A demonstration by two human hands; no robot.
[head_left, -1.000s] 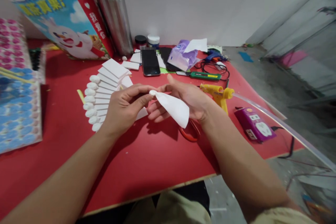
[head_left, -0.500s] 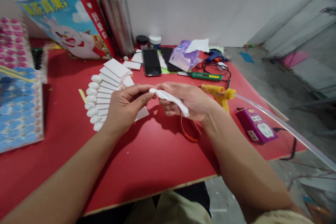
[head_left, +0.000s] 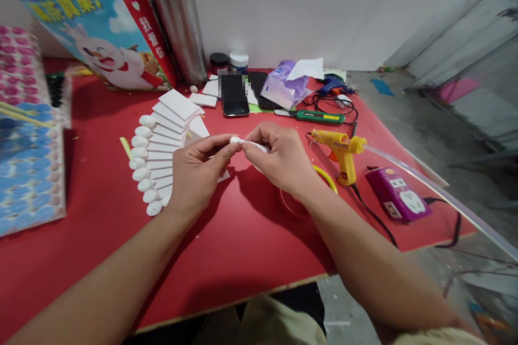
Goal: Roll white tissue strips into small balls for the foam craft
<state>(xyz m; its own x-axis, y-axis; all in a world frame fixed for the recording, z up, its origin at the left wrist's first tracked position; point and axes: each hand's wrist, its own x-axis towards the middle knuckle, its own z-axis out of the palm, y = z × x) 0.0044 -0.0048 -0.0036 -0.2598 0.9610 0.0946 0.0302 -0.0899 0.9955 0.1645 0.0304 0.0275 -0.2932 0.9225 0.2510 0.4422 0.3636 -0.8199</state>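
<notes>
My left hand [head_left: 197,173] pinches the coiled end of a white strip [head_left: 235,140] between thumb and fingertips, above the red table. The strip looks soft, like cloth or paper; its exact material I cannot tell. On the other side, my right hand [head_left: 281,155] has thumb and fingers closed on the strip's loose length, mostly covering it. Left of my hands, several small white coiled rosettes [head_left: 141,174] stand in a curved row, touching the ends of white flat strips [head_left: 165,138] fanned out on the table. My left hand hides part of that fan.
A yellow glue gun [head_left: 343,151] with a long clear glue stick lies right, near a purple power socket [head_left: 399,194]. Scissors with yellow-red handles [head_left: 326,178] lie partly under my right forearm. Behind are a green-handled knife [head_left: 319,117], phone [head_left: 235,99], tissue pack [head_left: 283,86] and steel flask [head_left: 182,32].
My right hand has turned over and closed nearer the coiled end, so less of the strip shows. My left hand stays nearly in place, still pinching the coil.
</notes>
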